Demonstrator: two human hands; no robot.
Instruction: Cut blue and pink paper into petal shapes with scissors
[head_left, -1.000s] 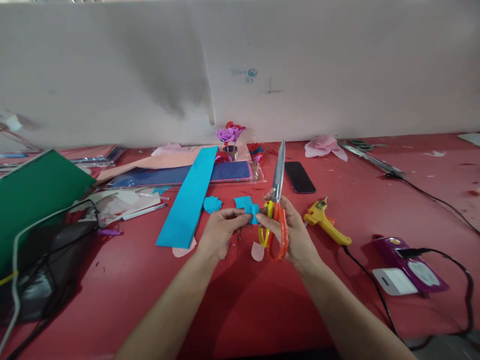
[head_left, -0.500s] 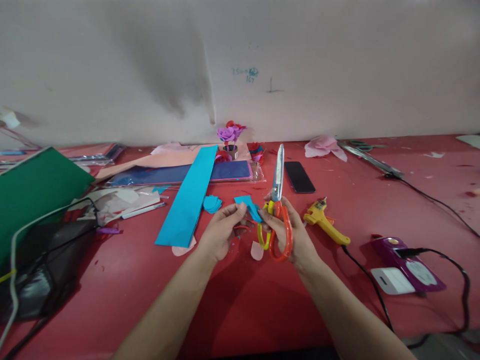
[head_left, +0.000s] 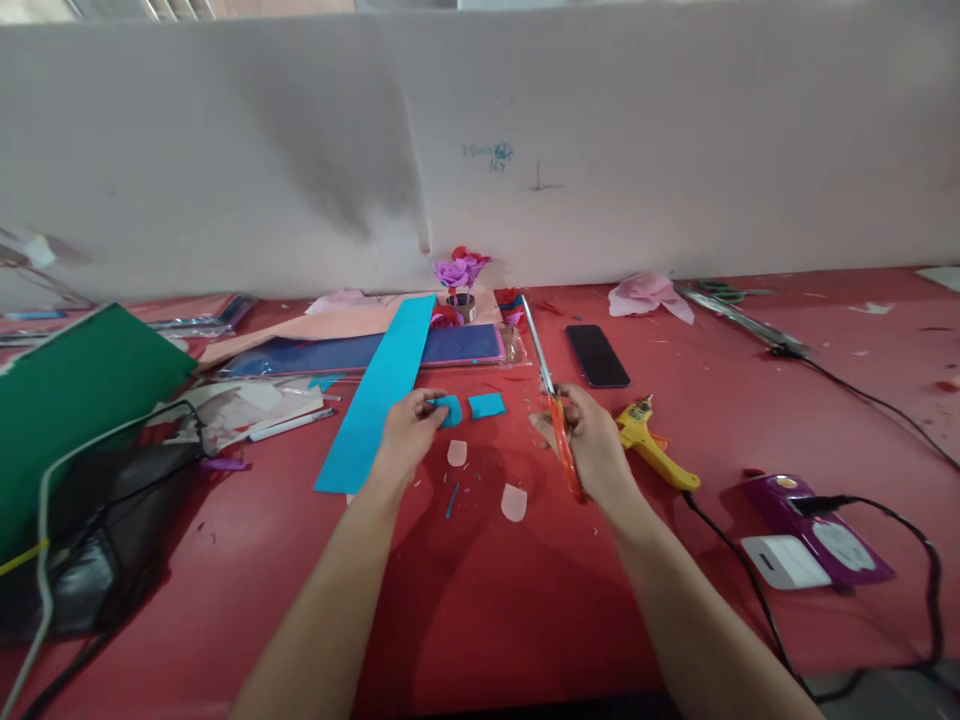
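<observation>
My left hand has its thumb and fingers closed on a small blue piece with a rounded end, just right of the long blue strip. A blue rectangle lies on the red table between my hands. In my right hand are scissors with orange handles, their blades upright and seen edge-on. Two pale pink cut pieces, one nearer my left hand and one lower down, rest on the table.
A black phone, a yellow glue gun and a purple power strip with cables are on the right. Purple flowers stand at the back. A green sheet and black bag lie left.
My left hand has moved left with a blue piece, away from my right hand. The blue rectangle now lies on the table. The scissors have turned edge-on and tilted left.
</observation>
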